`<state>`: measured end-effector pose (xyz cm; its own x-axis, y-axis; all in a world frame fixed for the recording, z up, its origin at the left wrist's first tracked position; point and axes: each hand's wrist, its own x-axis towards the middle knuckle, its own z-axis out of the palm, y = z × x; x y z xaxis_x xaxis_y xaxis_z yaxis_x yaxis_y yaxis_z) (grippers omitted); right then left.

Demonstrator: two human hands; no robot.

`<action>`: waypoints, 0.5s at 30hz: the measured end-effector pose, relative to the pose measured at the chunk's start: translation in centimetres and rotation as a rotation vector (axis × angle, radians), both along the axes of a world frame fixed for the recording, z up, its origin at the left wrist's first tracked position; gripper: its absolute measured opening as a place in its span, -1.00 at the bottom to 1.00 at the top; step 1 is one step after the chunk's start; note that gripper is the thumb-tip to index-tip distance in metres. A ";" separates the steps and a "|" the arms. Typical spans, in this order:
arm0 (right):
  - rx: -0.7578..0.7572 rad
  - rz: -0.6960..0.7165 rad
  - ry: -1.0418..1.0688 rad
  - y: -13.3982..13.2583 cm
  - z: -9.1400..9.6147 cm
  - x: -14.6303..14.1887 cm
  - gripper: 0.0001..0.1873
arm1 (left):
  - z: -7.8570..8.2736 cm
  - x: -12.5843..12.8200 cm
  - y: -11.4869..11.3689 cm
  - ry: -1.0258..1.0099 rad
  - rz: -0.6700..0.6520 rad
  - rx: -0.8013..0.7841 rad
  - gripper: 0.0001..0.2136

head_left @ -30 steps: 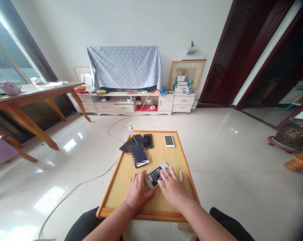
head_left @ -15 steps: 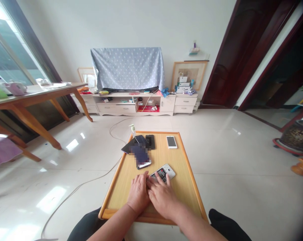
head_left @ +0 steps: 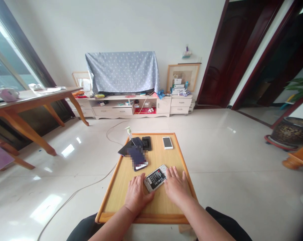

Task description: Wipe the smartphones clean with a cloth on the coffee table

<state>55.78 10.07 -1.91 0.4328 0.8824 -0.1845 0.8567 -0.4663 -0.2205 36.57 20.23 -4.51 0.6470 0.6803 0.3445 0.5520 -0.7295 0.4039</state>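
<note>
The battery label (head_left: 155, 179) on the phone (head_left: 147, 184) is too small to read; the left hand (head_left: 138, 194) and right hand (head_left: 176, 187) lie flat beside it on the wooden tray (head_left: 141, 218), fingers spread wide, holding nothing.

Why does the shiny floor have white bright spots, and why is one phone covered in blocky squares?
In the head view, the bright glass window seems to cause the white glare on the glossy white floor tiles; the dark rectangular phone is covered by a pixelated patch, so its front can't be seen; the wide lens makes the dark red wooden door frame look tilted.
</note>
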 end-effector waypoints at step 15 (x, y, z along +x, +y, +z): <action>0.296 -0.133 0.118 -3.1 2.8 1.6 -0.77 | 0.1 0.5 -1.2 0.004 -0.014 0.007 -0.42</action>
